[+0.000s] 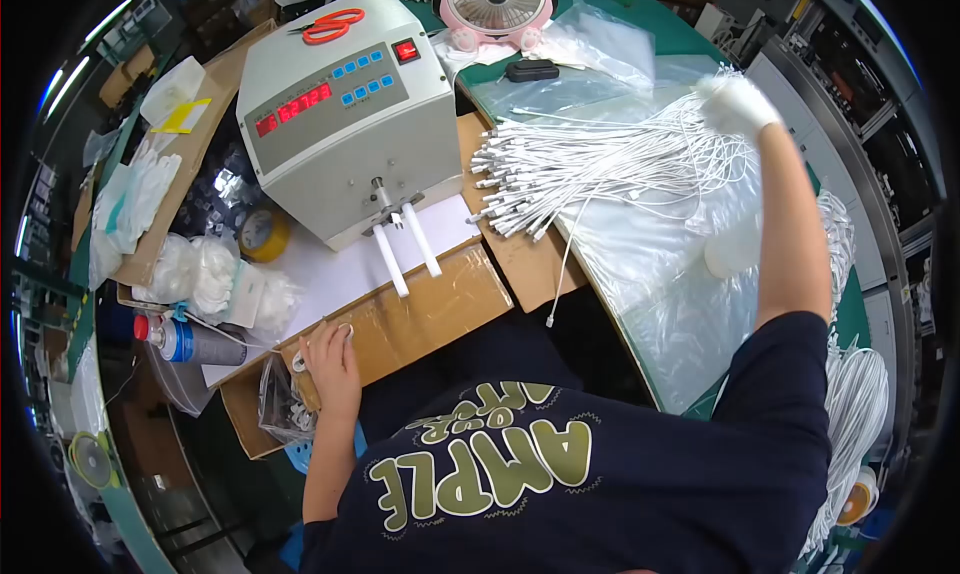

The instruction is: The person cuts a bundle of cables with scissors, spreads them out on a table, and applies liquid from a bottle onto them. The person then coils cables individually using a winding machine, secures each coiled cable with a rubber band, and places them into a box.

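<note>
My left hand (332,366) rests at the left end of the brown cardboard strip (420,314). Its fingers are curled, and bits of white cable (298,362) show on both sides of them. Below it, a clear plastic bag (283,399) holds small white pieces. My right hand (738,106), in a white glove, is over the far right end of a big bundle of white cables (600,164); motion blurs its fingers. The winding machine (340,124), with red digits and two white prongs (400,249), stands between and beyond my hands.
Orange-handled scissors (333,26) lie on the machine. A pink fan (497,4) and a black case (532,70) are behind the cables. Yellow tape (263,234) and a spray can (190,341) sit at left. More cables (850,414) hang at right.
</note>
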Demonstrator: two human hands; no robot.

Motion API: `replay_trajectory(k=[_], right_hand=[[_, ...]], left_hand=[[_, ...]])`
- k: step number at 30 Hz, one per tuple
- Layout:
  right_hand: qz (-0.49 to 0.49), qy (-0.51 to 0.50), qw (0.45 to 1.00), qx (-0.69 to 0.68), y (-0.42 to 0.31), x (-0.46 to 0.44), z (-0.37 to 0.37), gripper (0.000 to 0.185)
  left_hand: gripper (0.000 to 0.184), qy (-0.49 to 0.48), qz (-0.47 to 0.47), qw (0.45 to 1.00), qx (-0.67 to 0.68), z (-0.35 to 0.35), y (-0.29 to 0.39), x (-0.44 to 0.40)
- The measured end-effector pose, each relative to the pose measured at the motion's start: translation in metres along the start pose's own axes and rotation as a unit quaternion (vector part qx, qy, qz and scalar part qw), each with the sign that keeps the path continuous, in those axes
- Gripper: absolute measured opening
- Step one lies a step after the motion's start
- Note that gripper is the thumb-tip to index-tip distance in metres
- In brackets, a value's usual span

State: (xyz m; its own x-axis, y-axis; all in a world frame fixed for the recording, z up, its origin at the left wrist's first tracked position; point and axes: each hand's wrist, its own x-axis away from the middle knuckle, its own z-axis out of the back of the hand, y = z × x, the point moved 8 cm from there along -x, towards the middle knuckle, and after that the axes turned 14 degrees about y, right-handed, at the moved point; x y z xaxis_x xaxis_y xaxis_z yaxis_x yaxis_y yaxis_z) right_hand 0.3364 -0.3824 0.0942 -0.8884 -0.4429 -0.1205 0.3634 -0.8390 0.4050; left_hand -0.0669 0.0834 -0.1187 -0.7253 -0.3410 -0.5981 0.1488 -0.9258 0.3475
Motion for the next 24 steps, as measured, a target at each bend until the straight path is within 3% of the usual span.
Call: replay_trajectory(k=[1,2,4,5,7,10,13,15,17,19,21,24], right_hand=[[0.064,-0.017,0.998,-0.005,-0.036,0.014,-0.008,0.013],[0.043,-0.045,0.992,-0.114,-0.058,0.030,-0.016,0.015],[0.023,-0.074,0.986,-0.145,-0.085,0.044,-0.056,0.016],[-0.016,-0.045,0.989,-0.139,-0.086,0.045,-0.070,0.019],[-0.070,0.123,0.970,-0.196,-0.074,0.046,-0.063,0.022],[-0.040,0.071,0.967,-0.243,-0.081,0.041,-0.091,0.019],[0.053,0.266,0.912,-0.308,-0.139,0.063,-0.027,0.015],[0.191,0.142,0.926,-0.295,-0.207,0.088,-0.006,0.020],[0.331,0.168,0.872,-0.320,-0.254,0.123,0.008,0.027],[0.387,0.156,0.892,-0.177,-0.283,0.146,0.000,0.027],[0.406,0.162,0.886,-0.156,-0.288,0.147,-0.009,0.027],[0.326,0.078,0.847,-0.413,-0.265,0.132,-0.036,0.025]], left_hand=[[0.024,0.001,-0.002,1.000,-0.001,0.002,0.001,-0.002],[0.024,0.002,-0.003,1.000,-0.003,0.004,0.002,-0.003],[0.023,0.007,-0.003,1.000,0.000,0.009,0.005,-0.004],[0.023,0.008,-0.004,1.000,0.001,0.010,0.006,-0.004],[0.023,-0.004,-0.001,1.000,0.004,0.008,0.005,-0.002],[0.022,-0.016,-0.009,1.000,0.005,0.006,0.008,0.001],[0.027,0.000,-0.018,1.000,0.001,0.001,0.005,0.003],[0.034,0.006,-0.009,0.999,-0.034,-0.002,0.000,0.006],[0.043,-0.017,-0.002,0.994,-0.105,-0.012,0.000,0.002],[0.045,-0.025,-0.026,0.989,-0.146,-0.021,-0.010,0.004],[0.041,-0.006,-0.047,0.990,-0.129,-0.014,-0.017,0.006],[0.034,0.009,-0.023,0.995,-0.095,0.002,-0.025,0.009]])
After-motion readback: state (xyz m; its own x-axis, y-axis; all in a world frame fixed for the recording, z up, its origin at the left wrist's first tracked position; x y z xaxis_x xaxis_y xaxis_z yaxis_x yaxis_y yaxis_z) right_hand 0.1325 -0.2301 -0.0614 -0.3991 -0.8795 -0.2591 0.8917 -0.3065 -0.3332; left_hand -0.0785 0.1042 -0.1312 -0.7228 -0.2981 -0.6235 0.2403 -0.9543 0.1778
